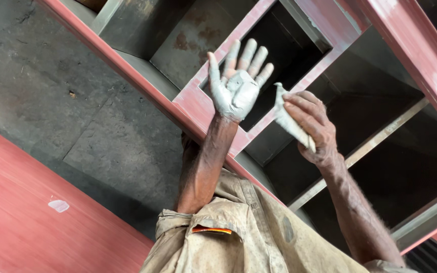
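Note:
My left hand point(236, 86) is raised with the palm toward me and the fingers spread. Grey putty coats the palm and fingers, with a lump of it in the middle. Just to its right, my right hand point(312, 126) pinches a small flat scraper point(288, 120) smeared with the same grey putty, its tip pointing at the left palm. Both hands hover in front of a red-painted metal frame point(198, 103) with dark open compartments.
The frame's red bars point(421, 55) run diagonally, with grey rusty inner panels point(198, 35) behind them. A red flat panel point(16, 212) with a pale putty patch point(58, 205) lies at lower left. Dark concrete floor point(41, 86) shows between them.

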The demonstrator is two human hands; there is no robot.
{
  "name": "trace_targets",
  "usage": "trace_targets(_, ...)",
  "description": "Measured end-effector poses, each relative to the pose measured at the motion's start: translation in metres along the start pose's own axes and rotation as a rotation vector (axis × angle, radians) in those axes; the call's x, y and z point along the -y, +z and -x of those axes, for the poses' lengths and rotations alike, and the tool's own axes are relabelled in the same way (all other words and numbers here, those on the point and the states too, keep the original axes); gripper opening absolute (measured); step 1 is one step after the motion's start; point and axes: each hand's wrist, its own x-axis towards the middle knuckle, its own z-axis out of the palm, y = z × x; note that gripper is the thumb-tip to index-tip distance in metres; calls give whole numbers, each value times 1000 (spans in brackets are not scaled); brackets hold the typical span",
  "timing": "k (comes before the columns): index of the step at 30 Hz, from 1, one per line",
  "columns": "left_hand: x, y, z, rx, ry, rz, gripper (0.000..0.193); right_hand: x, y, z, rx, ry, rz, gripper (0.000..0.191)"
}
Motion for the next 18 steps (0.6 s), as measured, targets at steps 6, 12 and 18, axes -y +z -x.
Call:
trace_targets(6, 1, 6, -9, 108, -119, 98, 86, 4, 16, 6, 294, 21, 1, 70)
trace_targets(12, -54, -4, -9, 103, -71, 44, 82, -41, -31, 11, -206, 479, -560, 52)
trace_targets(18, -99, -33, 13, 56, 45, -3, 80, -141, -67, -110, 6, -238, 538, 40)
